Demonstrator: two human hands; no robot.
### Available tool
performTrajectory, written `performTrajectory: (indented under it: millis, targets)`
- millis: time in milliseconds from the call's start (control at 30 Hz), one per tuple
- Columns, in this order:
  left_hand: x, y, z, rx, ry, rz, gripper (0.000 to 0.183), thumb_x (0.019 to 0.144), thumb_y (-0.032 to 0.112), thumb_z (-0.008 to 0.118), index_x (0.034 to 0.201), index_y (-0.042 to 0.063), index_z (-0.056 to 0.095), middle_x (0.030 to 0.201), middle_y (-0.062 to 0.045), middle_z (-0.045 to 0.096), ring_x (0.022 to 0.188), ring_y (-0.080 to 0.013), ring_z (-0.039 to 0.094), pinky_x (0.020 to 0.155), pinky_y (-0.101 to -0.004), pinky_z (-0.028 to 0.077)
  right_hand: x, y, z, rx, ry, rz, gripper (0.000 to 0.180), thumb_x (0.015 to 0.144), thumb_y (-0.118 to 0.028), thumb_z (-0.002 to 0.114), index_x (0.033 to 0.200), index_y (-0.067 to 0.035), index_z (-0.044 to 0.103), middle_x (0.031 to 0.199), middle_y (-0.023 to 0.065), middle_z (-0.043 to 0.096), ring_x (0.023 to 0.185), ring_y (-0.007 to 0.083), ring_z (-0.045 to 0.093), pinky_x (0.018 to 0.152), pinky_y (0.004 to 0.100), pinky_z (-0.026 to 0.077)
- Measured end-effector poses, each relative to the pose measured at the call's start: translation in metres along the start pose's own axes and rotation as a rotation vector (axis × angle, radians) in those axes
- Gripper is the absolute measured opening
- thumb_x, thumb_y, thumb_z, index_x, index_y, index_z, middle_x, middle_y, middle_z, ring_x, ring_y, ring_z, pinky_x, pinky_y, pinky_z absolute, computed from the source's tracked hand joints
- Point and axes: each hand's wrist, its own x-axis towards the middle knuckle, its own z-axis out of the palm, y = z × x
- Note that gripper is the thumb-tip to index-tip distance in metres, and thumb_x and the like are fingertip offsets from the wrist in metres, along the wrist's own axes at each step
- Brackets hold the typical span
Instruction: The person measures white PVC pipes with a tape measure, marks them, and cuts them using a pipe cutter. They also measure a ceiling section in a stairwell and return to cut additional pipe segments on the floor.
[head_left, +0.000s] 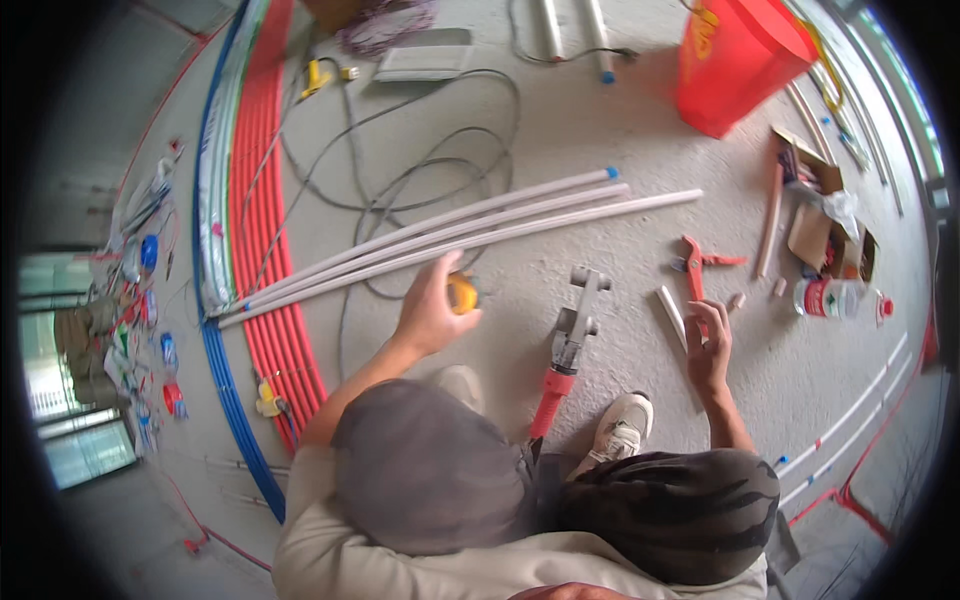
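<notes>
My left hand (429, 313) curls around a yellow-and-black tape measure (462, 292), thumb and index finger spread at its sides. My right hand (709, 346) has its fingers bent around the lower handle of a red plastic-pipe cutter (694, 274), whose other handle points right. A short white pipe piece (672, 316) lies just left of that hand, its lower end partly hidden. Between my feet stands a pipe fusion welder (574, 330) with a red grip and grey heating sockets. Three long white pipes (480, 225) lie beyond my left hand.
Red pipes (259, 187) and blue pipes (217, 360) run along the left. A dark cable (420, 161) loops behind the white pipes. A red bucket (739, 67), cardboard boxes (817, 225) and a plastic bottle (825, 298) are at the right.
</notes>
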Motion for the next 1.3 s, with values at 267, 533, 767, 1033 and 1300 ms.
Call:
performTrajectory:
  millis: [267, 533, 767, 1033, 1300]
  targets:
    - [0.031, 0.123, -0.021, -0.413, -0.119, 0.425, 0.063, 0.057, 0.005, 0.086, 0.106, 0.006, 0.046, 0.105, -0.015, 0.052, 0.092, -0.035, 0.056, 0.08, -0.0422, 0.046, 0.057, -0.168, 0.044, 0.741, -0.626, 0.033, 0.045, 0.106, -0.015, 0.06, 0.145, 0.002, 0.047, 0.124, 0.0101, 0.062, 0.112, 0.0158, 0.06, 0.098, 0.0312, 0.048]
    - [0.012, 0.121, -0.011, -1.085, -0.129, 0.269, 0.085, 0.065, 0.0, 0.096, 0.126, 0.004, 0.037, 0.117, -0.013, 0.047, 0.11, -0.0201, 0.05, 0.093, -0.0373, 0.048, 0.06, -0.19, 0.059, 0.947, -0.715, 0.048, 0.102, 0.093, -0.054, 0.071, 0.16, -0.003, 0.013, 0.152, 0.0191, 0.039, 0.139, 0.031, 0.047, 0.117, 0.0438, 0.038]
    - [0.02, 0.107, -0.032, -1.185, -0.386, 0.309, 0.111, 0.065, -0.014, 0.081, 0.158, 0.004, 0.023, 0.135, -0.016, 0.045, 0.12, -0.0237, 0.057, 0.098, -0.0348, 0.052, 0.089, -0.217, 0.033, 0.529, -0.646, -0.058, 0.093, 0.095, -0.07, 0.056, 0.143, 0.008, 0.04, 0.117, 0.0141, 0.061, 0.099, 0.0207, 0.062, 0.087, 0.0345, 0.052]
    - [0.014, 0.09, -0.057, -1.808, -0.596, 0.086, 0.094, 0.08, 0.026, 0.083, 0.158, 0.005, 0.035, 0.146, -0.008, 0.052, 0.129, -0.0166, 0.055, 0.101, -0.0328, 0.043, 0.161, -0.268, 0.021, 0.042, -0.876, -0.43, 0.058, 0.083, -0.045, 0.079, 0.113, 0.001, 0.063, 0.097, 0.0153, 0.059, 0.087, 0.0313, 0.062, 0.08, 0.0416, 0.052]
    - [-0.001, 0.077, -0.015, -1.445, -0.174, -0.433, 0.016, 0.094, 0.002, 0.069, 0.091, 0.009, 0.055, 0.108, -0.004, 0.061, 0.099, -0.0134, 0.054, 0.089, -0.031, 0.042, 0.122, -0.22, 0.081, 0.099, -1.006, -0.4, 0.042, 0.081, -0.031, 0.075, 0.106, 0.0, 0.063, 0.102, 0.0167, 0.057, 0.097, 0.0354, 0.059, 0.088, 0.0457, 0.05]
